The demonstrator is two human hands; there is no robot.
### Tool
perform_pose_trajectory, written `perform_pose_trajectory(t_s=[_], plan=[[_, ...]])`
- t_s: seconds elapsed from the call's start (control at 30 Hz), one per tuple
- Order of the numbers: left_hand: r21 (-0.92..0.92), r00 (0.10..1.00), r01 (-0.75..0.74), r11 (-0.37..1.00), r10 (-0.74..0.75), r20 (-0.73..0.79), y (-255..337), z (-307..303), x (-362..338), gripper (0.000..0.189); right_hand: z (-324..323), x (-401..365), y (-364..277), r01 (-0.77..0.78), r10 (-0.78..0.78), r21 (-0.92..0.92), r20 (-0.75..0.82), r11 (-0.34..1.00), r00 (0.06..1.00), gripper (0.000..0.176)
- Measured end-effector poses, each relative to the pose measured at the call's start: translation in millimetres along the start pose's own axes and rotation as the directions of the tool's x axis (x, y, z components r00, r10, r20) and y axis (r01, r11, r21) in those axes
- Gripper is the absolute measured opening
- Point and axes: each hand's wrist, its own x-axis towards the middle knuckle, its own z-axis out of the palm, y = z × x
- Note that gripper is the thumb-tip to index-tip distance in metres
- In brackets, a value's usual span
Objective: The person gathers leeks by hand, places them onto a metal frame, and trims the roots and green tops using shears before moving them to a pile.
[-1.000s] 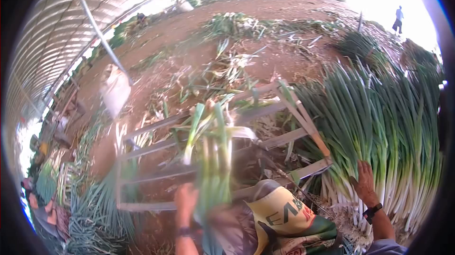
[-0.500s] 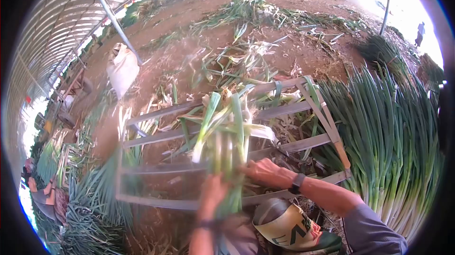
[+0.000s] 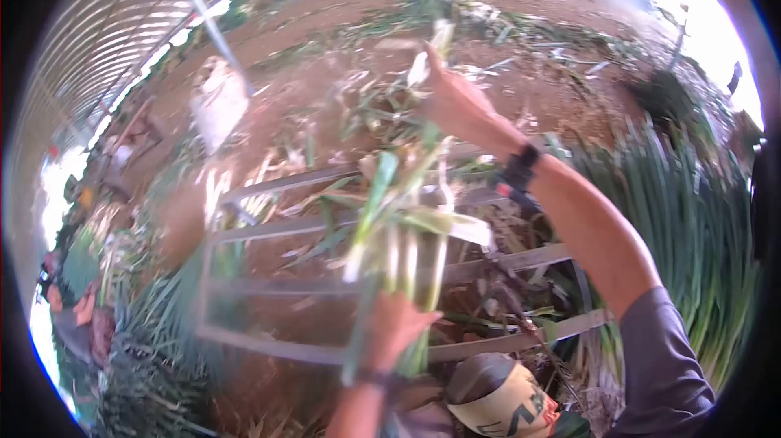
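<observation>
My left hand [image 3: 397, 328] is closed around a small bunch of green onions [image 3: 407, 263], whose white stalks point away from me over the slatted metal rack [image 3: 285, 285]. Loose peeled leaves [image 3: 447, 222] lie across the stalks beyond that hand. My right hand [image 3: 465, 108] is stretched out past the rack's far side, above the littered ground. Pale leaf pieces [image 3: 419, 70] show right beside its fingertips. Blur hides whether the fingers grip them.
A thick row of long green onions [image 3: 679, 251] stands to the right. More onions [image 3: 171, 312] lie at the left, near another person [image 3: 75, 316]. A pale sack [image 3: 218, 104] leans by a metal pole [image 3: 207, 19]. Peeled leaves [image 3: 480, 15] litter the soil ahead.
My right hand has left the bunch and swung forward, away from me, over the ground beyond the rack. My left hand keeps its hold on the green onions. The view has shifted slightly.
</observation>
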Motion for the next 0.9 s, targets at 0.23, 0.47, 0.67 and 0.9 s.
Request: perform_pose_trajectory(t_s=[0.23, 0.47, 0.67, 0.9], plan=[[0.048, 0.893, -0.265, 0.963, 0.264, -0.363, -32.6, 36.8, 25.9, 0.038, 39.7, -127.5, 14.1, -0.114, 0.047, 0.096, 0.522, 0.989, 0.852, 0.091], [-0.32, 0.954, -0.25, 0.914, 0.177, -0.241, -69.6, -32.1, -1.8, 0.039, 40.9, -195.0, 22.8, -0.099, -0.037, 0.31, 0.406, 0.945, 0.913, 0.119], [-0.611, 0.967, -0.254, 0.75, 0.22, -0.131, -88.9, -74.6, -70.3, 0.036, 40.4, -174.3, -38.1, -0.057, -0.058, 0.396, 0.272, 0.916, 0.961, 0.13], [-0.847, 0.962, -0.178, 0.501, 0.268, -0.043, -110.7, -46.3, -133.9, 0.045, 96.8, -162.1, -60.5, -0.228, 0.027, 0.772, 0.264, 0.593, 0.964, 0.114]])
